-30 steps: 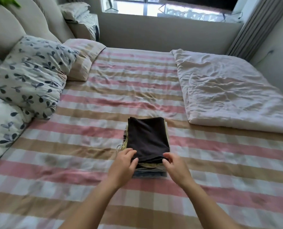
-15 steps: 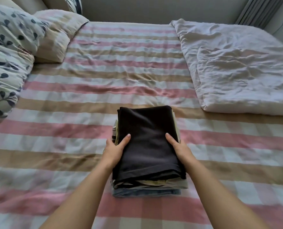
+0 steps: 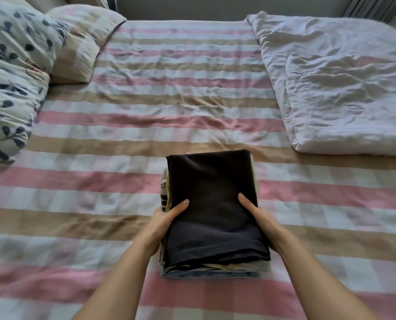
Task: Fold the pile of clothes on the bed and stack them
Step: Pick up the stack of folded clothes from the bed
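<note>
Head view, looking down over a bed with a pink, tan and white striped sheet (image 3: 169, 116). At lower centre of the frame, a stack of folded clothes (image 3: 213, 204), topped by a dark garment (image 3: 211, 176), with a pale yellow layer (image 3: 229, 266) and a blue-grey layer (image 3: 206, 275) peeking out below at the near edge. Gripped from both sides: left hand (image 3: 162, 225) clasped on the left edge, thumb flat on the dark garment, fingers curled down the side out of sight; right hand (image 3: 264, 224) mirrored on the right edge, thumb on top, fingers hidden past the fold. Impossible to tell whether lifted or resting on the sheet. At upper right, a crumpled white quilt (image 3: 342, 88), well apart from the stack. At upper left, a leaf-print pillow (image 3: 9, 77) just beside a striped pillow (image 3: 81, 42).
</note>
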### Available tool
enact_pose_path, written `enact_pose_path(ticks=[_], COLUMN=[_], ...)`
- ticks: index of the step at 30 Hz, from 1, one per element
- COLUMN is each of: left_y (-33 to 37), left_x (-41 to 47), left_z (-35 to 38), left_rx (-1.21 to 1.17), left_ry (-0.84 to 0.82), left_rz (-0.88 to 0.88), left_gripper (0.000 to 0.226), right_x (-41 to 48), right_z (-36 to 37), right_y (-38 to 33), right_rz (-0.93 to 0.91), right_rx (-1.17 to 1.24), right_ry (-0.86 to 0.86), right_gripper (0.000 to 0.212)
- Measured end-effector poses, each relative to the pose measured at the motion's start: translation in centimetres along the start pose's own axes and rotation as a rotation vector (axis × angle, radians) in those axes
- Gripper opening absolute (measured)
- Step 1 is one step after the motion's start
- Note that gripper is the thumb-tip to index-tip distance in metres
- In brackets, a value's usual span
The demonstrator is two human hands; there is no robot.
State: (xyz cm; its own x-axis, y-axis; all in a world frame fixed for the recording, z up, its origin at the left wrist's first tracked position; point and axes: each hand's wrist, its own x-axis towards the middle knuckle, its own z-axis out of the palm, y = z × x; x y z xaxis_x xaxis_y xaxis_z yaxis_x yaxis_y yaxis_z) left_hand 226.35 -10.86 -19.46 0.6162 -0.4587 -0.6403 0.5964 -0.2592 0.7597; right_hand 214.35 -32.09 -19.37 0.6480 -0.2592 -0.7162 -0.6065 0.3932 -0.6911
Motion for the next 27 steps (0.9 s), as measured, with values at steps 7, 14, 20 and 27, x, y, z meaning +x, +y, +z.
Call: enact_pose_path(ticks=[7, 14, 20, 27], left_y=[-1.4, -7.1, -12.1, -13.9], left_x=[-4.3, -14.0, -23.4, -31.3], left_z=[1.4, 3.7, 6.5, 11.1], left_rx=[-0.023, -0.056, 0.019, 0.156], left_ry=[0.083, 0.030, 0.043, -0.072], left_rz=[0.110, 0.054, -0.080, -0.092], left_gripper=[0.068, 0.042, 0.066, 0.074], right_x=[-4.9, -14.8, -25.5, -35.8], right_z=[0.5, 0.1, -1.5, -4.4], right_y=[1.7, 6.7, 12.7, 18.0], right_rz=[-0.058, -0.024, 0.025, 0.083], right_rx=[0.076, -0.072, -0.027, 0.104], right_ry=[-0.024, 0.092, 0.170, 0.271], right_gripper=[0.065, 0.070, 0.065, 0.072])
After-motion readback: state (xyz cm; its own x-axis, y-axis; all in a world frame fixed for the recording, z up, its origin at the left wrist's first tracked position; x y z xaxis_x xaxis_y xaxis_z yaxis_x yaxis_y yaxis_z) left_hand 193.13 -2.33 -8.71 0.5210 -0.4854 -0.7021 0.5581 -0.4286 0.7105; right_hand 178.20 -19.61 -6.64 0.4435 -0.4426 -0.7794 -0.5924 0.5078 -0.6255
